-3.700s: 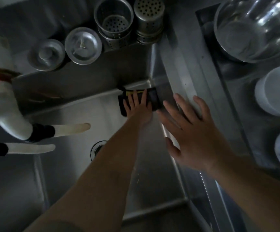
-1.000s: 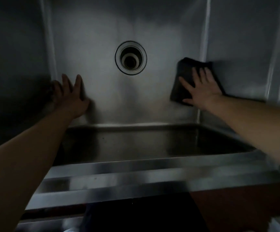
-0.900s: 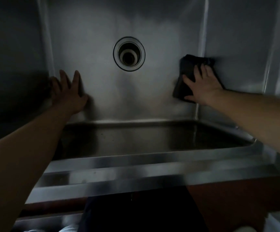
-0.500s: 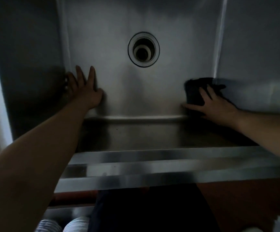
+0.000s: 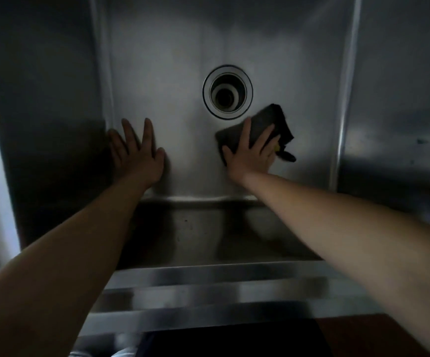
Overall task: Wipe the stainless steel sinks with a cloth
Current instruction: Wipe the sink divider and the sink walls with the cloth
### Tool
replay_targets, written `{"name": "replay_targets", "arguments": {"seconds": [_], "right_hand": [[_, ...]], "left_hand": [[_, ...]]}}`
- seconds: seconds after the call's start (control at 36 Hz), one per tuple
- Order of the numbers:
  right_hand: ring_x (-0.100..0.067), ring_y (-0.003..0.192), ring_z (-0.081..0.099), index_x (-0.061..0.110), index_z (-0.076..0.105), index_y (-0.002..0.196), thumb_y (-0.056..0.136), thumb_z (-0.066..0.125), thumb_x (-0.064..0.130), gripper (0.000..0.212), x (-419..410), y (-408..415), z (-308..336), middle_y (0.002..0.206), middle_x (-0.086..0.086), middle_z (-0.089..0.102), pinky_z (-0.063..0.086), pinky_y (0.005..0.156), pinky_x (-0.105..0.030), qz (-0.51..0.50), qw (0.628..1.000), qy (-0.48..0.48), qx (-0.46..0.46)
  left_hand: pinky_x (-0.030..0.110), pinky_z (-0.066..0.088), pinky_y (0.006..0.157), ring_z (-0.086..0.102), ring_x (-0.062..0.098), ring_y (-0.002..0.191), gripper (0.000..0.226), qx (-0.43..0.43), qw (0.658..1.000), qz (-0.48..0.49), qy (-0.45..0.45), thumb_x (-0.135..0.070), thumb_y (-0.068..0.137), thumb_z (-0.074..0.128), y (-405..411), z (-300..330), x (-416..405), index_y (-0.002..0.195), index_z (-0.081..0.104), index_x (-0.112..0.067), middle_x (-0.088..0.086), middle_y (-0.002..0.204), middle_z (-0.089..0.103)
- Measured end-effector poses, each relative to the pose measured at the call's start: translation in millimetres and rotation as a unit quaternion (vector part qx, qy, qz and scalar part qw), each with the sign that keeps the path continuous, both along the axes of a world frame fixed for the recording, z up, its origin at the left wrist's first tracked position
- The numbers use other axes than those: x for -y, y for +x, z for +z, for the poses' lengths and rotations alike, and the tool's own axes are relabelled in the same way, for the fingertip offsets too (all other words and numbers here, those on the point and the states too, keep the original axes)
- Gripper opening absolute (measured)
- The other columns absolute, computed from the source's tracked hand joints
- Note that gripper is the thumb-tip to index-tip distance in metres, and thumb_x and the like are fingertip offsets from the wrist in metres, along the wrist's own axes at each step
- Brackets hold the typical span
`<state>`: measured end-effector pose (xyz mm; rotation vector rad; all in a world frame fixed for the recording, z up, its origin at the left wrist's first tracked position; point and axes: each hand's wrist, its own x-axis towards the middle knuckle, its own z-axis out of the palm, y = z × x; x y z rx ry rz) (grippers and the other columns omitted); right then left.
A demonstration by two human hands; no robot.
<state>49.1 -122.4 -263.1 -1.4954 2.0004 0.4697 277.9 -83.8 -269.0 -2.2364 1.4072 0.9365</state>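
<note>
Down in the shiny metal sink point(image 5: 157, 60), the right hand point(image 5: 250, 155) lies flat on a dark cloth point(image 5: 265, 124) just near and right of the round drain hole point(image 5: 227, 92), and the left hand point(image 5: 136, 155) lies flat with spread fingers by the left wall.

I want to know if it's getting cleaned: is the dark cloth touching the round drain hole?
Apart. The head view shows a strip of bare steel between the dark cloth and the round drain hole's rim.
</note>
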Motion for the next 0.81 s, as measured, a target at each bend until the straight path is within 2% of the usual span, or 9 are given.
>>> {"name": "replay_targets", "arguments": {"seconds": [0.08,0.19,0.28,0.36,0.44,0.56,0.67,0.75,0.81], "right_hand": [[-0.046,0.147,-0.023,0.034,-0.016,0.156,0.096,0.045,0.059,0.088,20,41,1,0.160,-0.022,-0.028,0.002,0.119,-0.056,-0.097,0.995,-0.003,0.016],[-0.044,0.147,-0.025,0.036,-0.016,0.155,0.098,0.042,0.058,0.085,24,42,5,0.159,-0.021,-0.030,0.000,0.120,-0.053,-0.086,0.996,0.003,0.036],[-0.040,0.149,-0.023,0.041,-0.017,0.154,0.098,0.041,0.059,0.083,15,12,18,0.161,-0.014,-0.031,0.007,0.120,-0.051,0.007,0.998,0.032,0.051],[-0.032,0.153,-0.014,0.047,-0.008,0.155,0.096,0.044,0.059,0.079,9,-31,45,0.165,-0.004,-0.024,0.010,0.118,-0.056,0.102,0.987,0.089,0.082],[-0.028,0.154,-0.003,0.048,0.008,0.155,0.095,0.047,0.057,0.072,1,-68,83,0.167,0.001,-0.015,0.014,0.119,-0.055,0.098,0.979,0.135,0.121],[-0.022,0.154,0.003,0.043,0.026,0.153,0.097,0.047,0.056,0.061,-14,-112,146,0.168,0.003,-0.002,0.014,0.121,-0.054,0.074,0.978,0.147,0.131],[-0.021,0.152,0.016,0.034,0.045,0.147,0.100,0.051,0.043,0.048,-35,-141,213,0.163,0.002,0.026,0.017,0.123,-0.049,0.001,0.990,0.040,0.138],[-0.021,0.147,0.024,0.028,0.053,0.140,0.097,0.056,0.032,0.043,-46,-154,249,0.155,-0.001,0.037,0.020,0.118,-0.039,-0.005,0.988,-0.111,0.112],[-0.021,0.144,0.028,0.026,0.055,0.135,0.094,0.056,0.028,0.042,-46,-167,263,0.150,-0.001,0.040,0.024,0.115,-0.041,-0.019,0.972,-0.220,0.074]], "left_hand": [[0.053,-0.007,0.121,-0.025,0.043,0.146,0.074,-0.010,1.000,0.009,0.004,-0.048,0.100,0.035,-4,8,7,0.153,-0.016,-0.043,0.009,0.161,-0.031],[0.052,-0.004,0.121,-0.017,0.044,0.148,0.083,-0.023,0.999,0.036,0.000,-0.039,0.095,0.051,-13,19,16,0.157,-0.005,-0.038,0.014,0.163,-0.023],[0.049,0.014,0.121,0.010,0.041,0.149,0.070,-0.048,0.995,0.058,-0.069,-0.037,0.091,0.056,-20,30,27,0.154,0.029,-0.025,0.015,0.164,0.009],[0.045,0.036,0.109,0.044,0.039,0.131,0.049,-0.120,0.979,0.000,-0.168,-0.033,0.085,0.055,-39,41,40,0.132,0.059,-0.017,0.016,0.146,0.046],[0.046,0.039,0.108,0.048,0.038,0.130,0.056,-0.188,0.970,-0.055,-0.141,-0.033,0.087,0.061,-70,43,50,0.139,0.053,-0.013,0.016,0.144,0.051],[0.049,0.036,0.110,0.038,0.039,0.136,0.081,-0.211,0.975,-0.009,-0.071,-0.051,0.084,0.067,-113,42,62,0.149,0.036,-0.014,0.016,0.150,0.041],[0.049,0.036,0.105,0.036,0.042,0.130,0.069,-0.167,0.983,0.050,-0.066,-0.042,0.084,0.070,-145,50,73,0.138,0.044,-0.007,0.023,0.142,0.041],[0.048,0.035,0.104,0.040,0.042,0.125,0.061,-0.114,0.993,0.033,-0.027,-0.032,0.083,0.068,-148,51,83,0.134,0.046,-0.007,0.024,0.136,0.045],[0.048,0.032,0.106,0.041,0.041,0.126,0.061,-0.102,0.995,0.021,-0.004,-0.041,0.083,0.067,-148,53,90,0.133,0.050,-0.013,0.022,0.136,0.047]]}}
